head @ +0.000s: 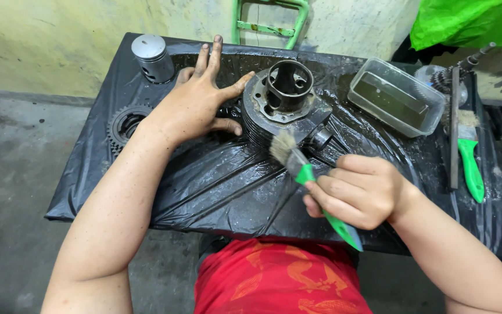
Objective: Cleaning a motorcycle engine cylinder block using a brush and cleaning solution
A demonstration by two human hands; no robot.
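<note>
A dark finned engine cylinder (pixel 283 102) stands on a table covered in black plastic sheet (pixel 216 180). My left hand (pixel 198 99) rests against the cylinder's left side, fingers spread, thumb on its rim. My right hand (pixel 358 189) grips a green-handled paintbrush (pixel 306 171); its bristles touch the cylinder's front lower edge.
A grey piston (pixel 152 57) stands at the back left, and a toothed gear (pixel 124 125) lies left of my forearm. A clear plastic tub (pixel 396 96) with dark liquid sits at the right, beside a flat file (pixel 454 128), a second green-handled brush (pixel 469 157) and a geared shaft (pixel 451 72).
</note>
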